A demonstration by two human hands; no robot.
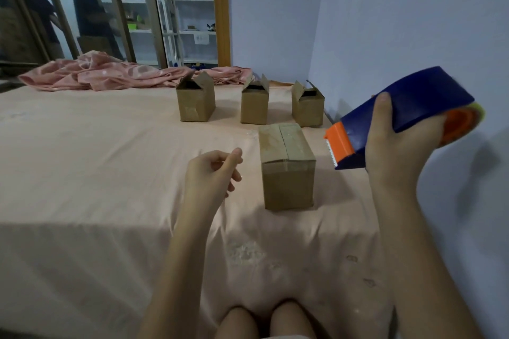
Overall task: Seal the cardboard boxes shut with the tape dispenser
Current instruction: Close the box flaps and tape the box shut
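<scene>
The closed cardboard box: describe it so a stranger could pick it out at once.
On the pink bed sheet, three cardboard boxes stand in a row near the wall. The closed cardboard box sits alone in front of them. Its flaps lie flat; theirs stick up.

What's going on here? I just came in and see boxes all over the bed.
A person is taping cardboard boxes shut on a bed with a pink sheet. Their right hand grips a blue and orange tape dispenser, held in the air to the right of the nearest box, whose top flaps are closed. The left hand hovers left of that box, loosely curled and holding nothing. Three more boxes stand in a row behind, flaps open.
</scene>
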